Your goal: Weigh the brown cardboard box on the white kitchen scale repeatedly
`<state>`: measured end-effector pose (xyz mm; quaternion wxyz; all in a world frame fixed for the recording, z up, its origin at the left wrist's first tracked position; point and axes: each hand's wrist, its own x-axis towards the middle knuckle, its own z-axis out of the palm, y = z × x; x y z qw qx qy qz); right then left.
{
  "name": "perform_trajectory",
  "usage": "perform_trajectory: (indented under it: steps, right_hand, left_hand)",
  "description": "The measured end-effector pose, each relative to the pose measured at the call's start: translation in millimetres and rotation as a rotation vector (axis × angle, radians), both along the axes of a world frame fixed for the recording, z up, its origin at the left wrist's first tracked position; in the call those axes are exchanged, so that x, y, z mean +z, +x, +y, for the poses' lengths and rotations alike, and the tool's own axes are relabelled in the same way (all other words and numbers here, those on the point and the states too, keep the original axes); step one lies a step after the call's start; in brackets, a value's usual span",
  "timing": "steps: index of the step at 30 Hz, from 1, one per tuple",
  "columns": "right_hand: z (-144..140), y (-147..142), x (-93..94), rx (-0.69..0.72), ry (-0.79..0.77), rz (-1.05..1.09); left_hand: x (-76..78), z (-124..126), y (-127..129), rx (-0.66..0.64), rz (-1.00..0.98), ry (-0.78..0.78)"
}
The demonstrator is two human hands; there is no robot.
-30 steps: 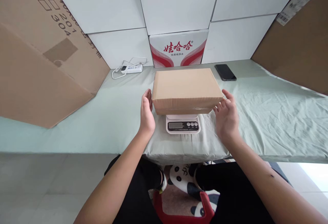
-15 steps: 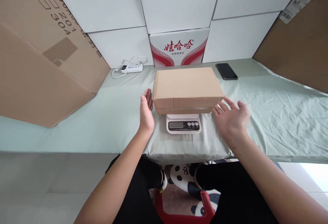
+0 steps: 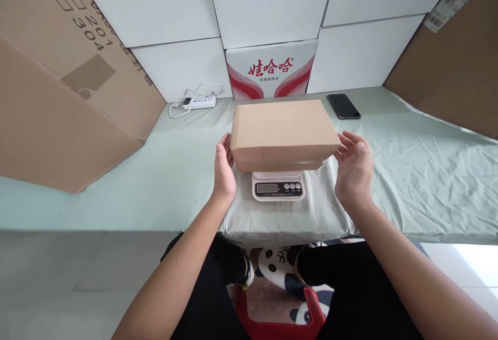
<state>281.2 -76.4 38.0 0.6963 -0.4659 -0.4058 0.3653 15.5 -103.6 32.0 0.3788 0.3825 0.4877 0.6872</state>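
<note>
A closed brown cardboard box [image 3: 286, 125] rests on a white kitchen scale [image 3: 278, 197], overhanging its platform. The scale's small display and round buttons show in front; the display looks blank. My left hand [image 3: 224, 169] is upright along the box's left side, fingers stretched out and partly hidden behind its edge. On the opposite side, my right hand [image 3: 353, 166] is open with the palm turned inward and the fingertips at the box's right front corner. Whether either hand presses on the cardboard, I cannot tell.
A black phone [image 3: 344, 106] lies at the back right of the cloth-covered table [image 3: 187, 174]. A white device with a cable [image 3: 200, 102] is at back left. White boxes and a red-and-white printed carton [image 3: 271, 70] line the back; large cardboard [image 3: 89, 112] flanks the left.
My right hand has moved up from the box's lower right corner to its right side, turning its palm inward. My left hand, the box and the scale are nearly unchanged.
</note>
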Motion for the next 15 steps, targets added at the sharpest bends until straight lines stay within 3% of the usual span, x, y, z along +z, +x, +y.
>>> perform_trajectory:
  steps: [10, 15]
  right_hand:
    - [4.2, -14.2, 7.0, 0.068, -0.194, 0.312]
    - [3.1, -19.0, 5.2, 0.1, -0.207, 0.261]
  left_hand:
    - [-3.7, -3.6, 4.1, -0.085, 0.046, 0.087]
    - [-8.0, -3.7, 6.3, -0.08, 0.073, 0.049]
